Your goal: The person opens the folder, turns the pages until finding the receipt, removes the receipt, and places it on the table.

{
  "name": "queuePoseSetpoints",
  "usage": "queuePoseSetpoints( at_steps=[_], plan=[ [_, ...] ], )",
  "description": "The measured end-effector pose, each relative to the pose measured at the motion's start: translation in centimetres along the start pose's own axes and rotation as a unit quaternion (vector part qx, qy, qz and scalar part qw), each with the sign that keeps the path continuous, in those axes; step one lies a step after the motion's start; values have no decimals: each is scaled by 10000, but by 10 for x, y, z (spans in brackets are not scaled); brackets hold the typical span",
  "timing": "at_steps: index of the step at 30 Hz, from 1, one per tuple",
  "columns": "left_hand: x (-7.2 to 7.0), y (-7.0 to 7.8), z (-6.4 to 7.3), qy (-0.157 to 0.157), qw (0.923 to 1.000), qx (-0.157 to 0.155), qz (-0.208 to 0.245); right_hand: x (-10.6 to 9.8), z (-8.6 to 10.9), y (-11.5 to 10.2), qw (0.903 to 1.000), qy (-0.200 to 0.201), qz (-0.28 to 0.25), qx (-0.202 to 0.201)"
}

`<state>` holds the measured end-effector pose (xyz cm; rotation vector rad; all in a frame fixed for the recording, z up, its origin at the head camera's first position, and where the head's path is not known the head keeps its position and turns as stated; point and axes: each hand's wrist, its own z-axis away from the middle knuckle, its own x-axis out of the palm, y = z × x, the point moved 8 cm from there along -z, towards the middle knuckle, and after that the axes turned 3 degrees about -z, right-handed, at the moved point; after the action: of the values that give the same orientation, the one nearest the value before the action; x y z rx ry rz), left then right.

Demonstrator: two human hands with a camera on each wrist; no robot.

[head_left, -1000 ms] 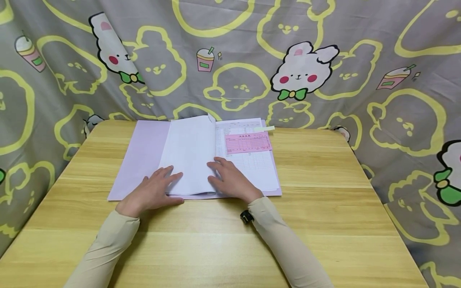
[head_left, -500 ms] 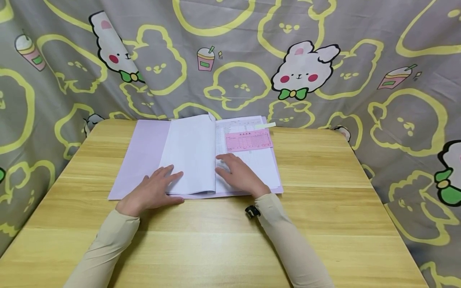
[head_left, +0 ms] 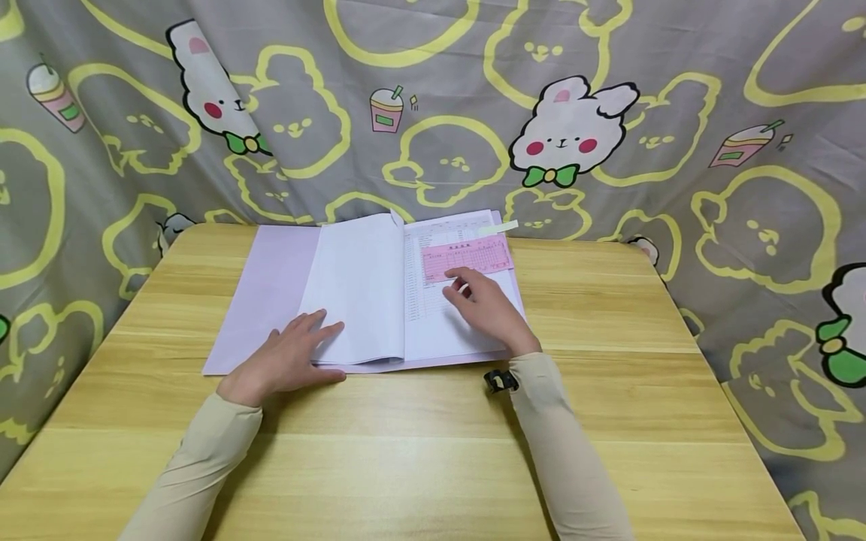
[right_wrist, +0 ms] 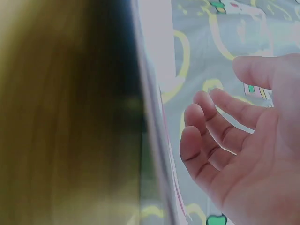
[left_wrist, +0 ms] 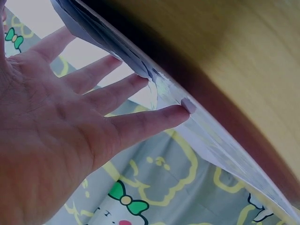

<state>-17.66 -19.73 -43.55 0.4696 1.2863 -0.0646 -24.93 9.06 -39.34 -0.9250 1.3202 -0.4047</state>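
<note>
A lilac folder lies spread on the table. White sheets are turned over to its left side. On the right side a printed form bears a pink slip, and a pale green tab juts past its upper right edge. My left hand rests with spread fingers on the turned sheets' lower left corner, its thumb along the folder's front edge. Over the form, just below the pink slip, my right hand has loosely bent fingers and holds nothing. In the right wrist view its fingertips stand apart from the paper.
The wooden table reaches out around the folder. A grey patterned curtain hangs behind the table and along both sides. A black band with a small device sits at my right wrist.
My right hand has moved rightward and slightly up, from the turned sheets' right edge to over the form. The form and pink slip have shifted slightly upward. My left hand has stayed put.
</note>
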Motion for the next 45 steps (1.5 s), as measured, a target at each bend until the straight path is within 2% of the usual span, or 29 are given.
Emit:
queuePoseSetpoints(
  at_steps=[5, 10, 19, 23, 27, 34, 40, 45],
  plan=[
    [0, 0, 0, 7, 10000, -17, -4, -24, 2, 14, 9989, 364, -82, 299],
    [-1, -1, 0, 29, 10000, -41, -31, -53, 7, 32, 9932, 900, -181, 715],
    [-4, 0, 3, 49, 10000, -83, -25, -84, 16, 76, 9719, 1751, -557, 1473],
    [-3, 2, 2, 11, 10000, -59, 37, -92, 19, 90, 9636, 1927, -646, 1738],
    [0, 4, 1, -24, 10000, -15, 72, -100, 21, 95, 9630, 1722, -711, 1950],
    [-1, 4, 0, 19, 10000, 6, 27, -118, 16, 86, 9751, 1123, -330, 1885],
    [0, 3, 1, 7, 10000, 24, 56, -117, 3, 86, 9782, 642, -293, 1955],
    [2, 1, 1, 10, 10000, 61, 77, -112, -9, 91, 9773, 486, -341, 2034]
  ],
)
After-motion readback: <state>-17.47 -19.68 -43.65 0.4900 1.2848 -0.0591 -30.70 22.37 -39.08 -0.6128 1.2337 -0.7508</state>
